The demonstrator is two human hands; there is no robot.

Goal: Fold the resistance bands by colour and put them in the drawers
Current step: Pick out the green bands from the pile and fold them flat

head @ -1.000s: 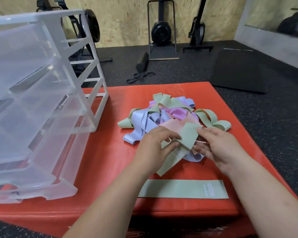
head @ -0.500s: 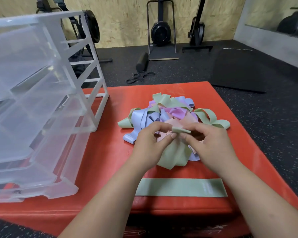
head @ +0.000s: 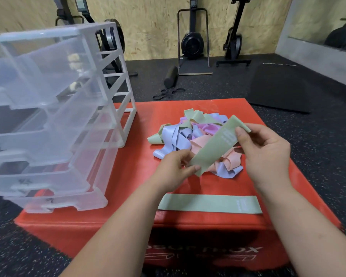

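A green resistance band (head: pixel 216 145) is stretched flat and slanted between my hands, above the pile. My left hand (head: pixel 174 168) pinches its lower end and my right hand (head: pixel 266 150) pinches its upper end. Behind it a tangled pile of bands (head: pixel 186 134) in green, lilac, pink and peach lies on the red box (head: pixel 128 176). A second green band (head: pixel 208 203) lies flat along the box's near edge. The clear plastic drawer unit (head: pixel 54 108) stands on the box's left side with its drawers pulled out.
Black rubber gym floor surrounds the box. A black mat (head: pixel 280 86) lies at the right, a foam roller (head: pixel 170 75) and black bands (head: pixel 168 92) on the floor behind, and exercise machines (head: pixel 193 41) against the wooden wall.
The green band was bunched between my hands over the pile. Now my hands have drawn apart and lifted it, pulling it out flat, the right hand up and to the right.
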